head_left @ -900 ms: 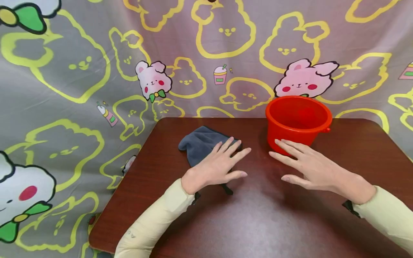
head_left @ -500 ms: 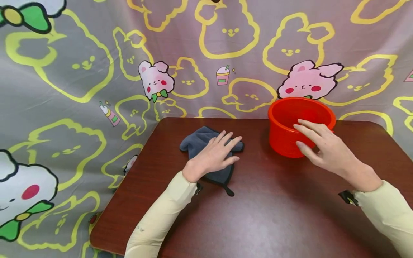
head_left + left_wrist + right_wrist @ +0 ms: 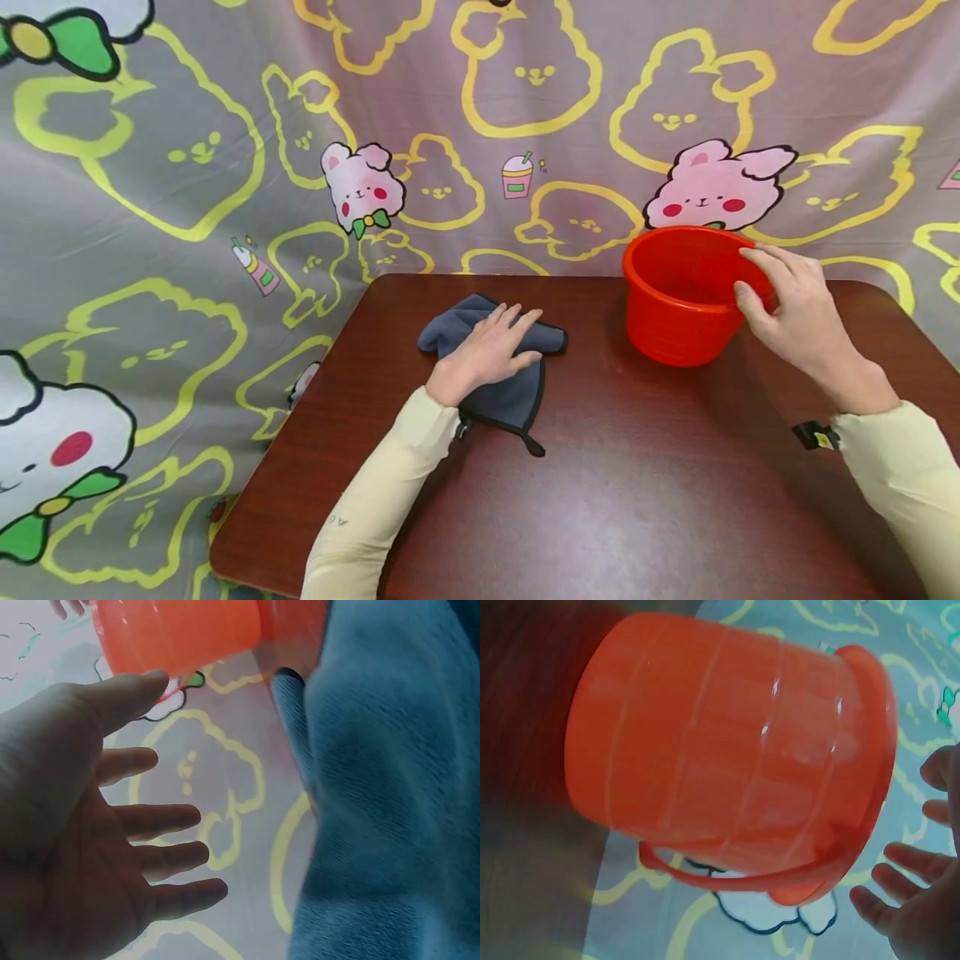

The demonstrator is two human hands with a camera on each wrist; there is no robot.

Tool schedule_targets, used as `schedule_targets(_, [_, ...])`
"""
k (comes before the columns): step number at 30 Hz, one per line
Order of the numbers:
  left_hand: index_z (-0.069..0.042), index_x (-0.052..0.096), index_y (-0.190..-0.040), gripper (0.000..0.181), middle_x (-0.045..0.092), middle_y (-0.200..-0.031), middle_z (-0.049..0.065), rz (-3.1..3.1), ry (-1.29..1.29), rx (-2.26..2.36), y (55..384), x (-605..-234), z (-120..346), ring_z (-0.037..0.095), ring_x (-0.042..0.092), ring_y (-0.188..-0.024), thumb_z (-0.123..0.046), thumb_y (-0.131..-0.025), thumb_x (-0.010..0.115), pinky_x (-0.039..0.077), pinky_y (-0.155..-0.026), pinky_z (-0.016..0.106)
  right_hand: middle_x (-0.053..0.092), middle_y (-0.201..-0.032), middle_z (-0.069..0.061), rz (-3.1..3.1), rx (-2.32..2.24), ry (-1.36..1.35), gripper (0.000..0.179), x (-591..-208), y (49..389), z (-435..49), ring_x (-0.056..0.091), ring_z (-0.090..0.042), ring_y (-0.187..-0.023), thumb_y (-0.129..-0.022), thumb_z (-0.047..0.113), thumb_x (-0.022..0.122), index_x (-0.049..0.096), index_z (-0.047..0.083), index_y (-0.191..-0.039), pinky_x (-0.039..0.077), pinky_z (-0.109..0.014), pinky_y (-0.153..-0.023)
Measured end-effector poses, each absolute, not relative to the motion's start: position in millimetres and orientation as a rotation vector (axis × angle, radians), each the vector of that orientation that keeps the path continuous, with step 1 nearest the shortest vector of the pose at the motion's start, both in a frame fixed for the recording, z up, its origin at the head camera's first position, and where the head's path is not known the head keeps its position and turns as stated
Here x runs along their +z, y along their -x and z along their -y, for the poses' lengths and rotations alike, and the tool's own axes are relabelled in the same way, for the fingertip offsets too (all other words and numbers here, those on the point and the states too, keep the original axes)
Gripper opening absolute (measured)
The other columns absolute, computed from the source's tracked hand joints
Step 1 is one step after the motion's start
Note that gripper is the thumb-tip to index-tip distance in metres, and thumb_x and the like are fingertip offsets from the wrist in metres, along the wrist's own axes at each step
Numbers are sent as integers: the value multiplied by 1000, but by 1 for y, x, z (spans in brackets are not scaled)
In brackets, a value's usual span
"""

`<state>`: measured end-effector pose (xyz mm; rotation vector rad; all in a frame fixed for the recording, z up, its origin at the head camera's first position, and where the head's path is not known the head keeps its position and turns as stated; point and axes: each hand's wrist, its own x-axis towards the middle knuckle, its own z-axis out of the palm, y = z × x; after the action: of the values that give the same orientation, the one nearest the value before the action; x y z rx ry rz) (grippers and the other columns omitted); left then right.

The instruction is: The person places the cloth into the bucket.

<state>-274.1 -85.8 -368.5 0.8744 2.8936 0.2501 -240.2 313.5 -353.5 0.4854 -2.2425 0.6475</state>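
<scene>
A grey-blue cloth (image 3: pixel 513 402) with dark edging and a small loop lies crumpled on the table. Over it, my left hand (image 3: pixel 487 348) hovers with fingers spread; the left wrist view shows a gap between that hand (image 3: pixel 82 855) and the cloth (image 3: pixel 390 795). At the back right stands a red bucket (image 3: pixel 671 333), upright. My right hand (image 3: pixel 806 317) is raised by the right side of its rim, fingers loosely bent, holding nothing. In the right wrist view the fingers are apart from the bucket (image 3: pixel 705 735), whose handle (image 3: pixel 742 882) hangs down its side.
The dark red-brown table (image 3: pixel 630 500) has rounded corners. A patterned curtain (image 3: pixel 570 108) hangs right behind it and along the left side. Small black devices (image 3: pixel 816 435) sit at the wrists.
My right hand has moved right and up, from in front of the bucket to the right side of its rim. The left hand has shifted slightly left over the cloth.
</scene>
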Motion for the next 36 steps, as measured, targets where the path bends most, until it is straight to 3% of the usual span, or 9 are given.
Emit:
schedule_targets(9, [-24, 21, -157, 70, 21, -162, 15, -2921, -780, 202, 291, -380, 90, 39, 16, -151, -43, -98, 56, 27, -116, 59, 52, -130, -34, 2337, 760, -279, 47, -362, 254, -334, 41, -50, -120, -91, 13, 55, 51, -5, -135, 25, -59, -99])
schedule_targets(13, [-25, 21, -157, 72, 18, -163, 16, -2906, -699, 211, 296, -384, 92, 40, 14, -151, -40, -98, 58, 26, -115, 62, 46, -132, -35, 2489, 847, -119, 55, -364, 256, -340, 39, -50, -118, -97, 22, 49, 39, 1, -147, 30, -62, -90])
schedule_targets(19, [-27, 17, -158, 77, 13, -164, 17, -2838, -512, 165, 302, -391, 96, 42, 9, -152, -41, -96, 61, 26, -113, 66, 41, -138, -34, 2666, 987, 35, 70, -366, 259, -345, 46, -51, -115, -101, 40, 40, 13, 9, -158, 43, -67, -88])
schedule_targets(21, [-29, 17, -158, 79, 12, -165, 15, -2796, -454, 140, 303, -394, 98, 40, 11, -152, -43, -95, 62, 28, -113, 63, 41, -139, -35, 2693, 1044, 43, 72, -366, 259, -346, 51, -48, -111, -102, 44, 39, 10, 10, -158, 53, -55, -85])
schedule_targets(23, [-30, 17, -158, 80, 14, -165, 12, -2752, -413, 123, 302, -396, 100, 37, 17, -151, -44, -94, 63, 31, -114, 59, 40, -142, -35, 2705, 1099, 35, 73, -367, 259, -347, 62, -32, -99, -102, 46, 39, 9, 11, -158, 59, -37, -75])
schedule_targets(26, [-30, 19, -158, 80, 19, -164, 10, -2699, -402, 83, 302, -399, 103, 34, 25, -149, -45, -93, 64, 33, -115, 52, 41, -142, -34, 2690, 1171, 10, 71, -368, 259, -348, 64, 0, -73, -102, 46, 38, 12, 10, -157, 49, -11, -58])
schedule_targets(29, [-28, 22, -157, 78, 26, -162, 10, -2671, -447, 16, 302, -399, 104, 34, 28, -148, -42, -93, 64, 33, -116, 49, 43, -141, -33, 2661, 1214, -4, 68, -369, 259, -347, 53, 18, -66, -102, 45, 38, 16, 10, -157, 47, -6, -57])
schedule_targets(36, [-26, 29, -155, 73, 31, -159, 10, -2674, -492, -51, 301, -398, 105, 36, 30, -146, -34, -93, 66, 36, -113, 50, 42, -142, -33, 2624, 1273, 4, 65, -371, 260, -346, 61, 15, -66, -103, 42, 37, 18, 13, -158, 48, -6, -59])
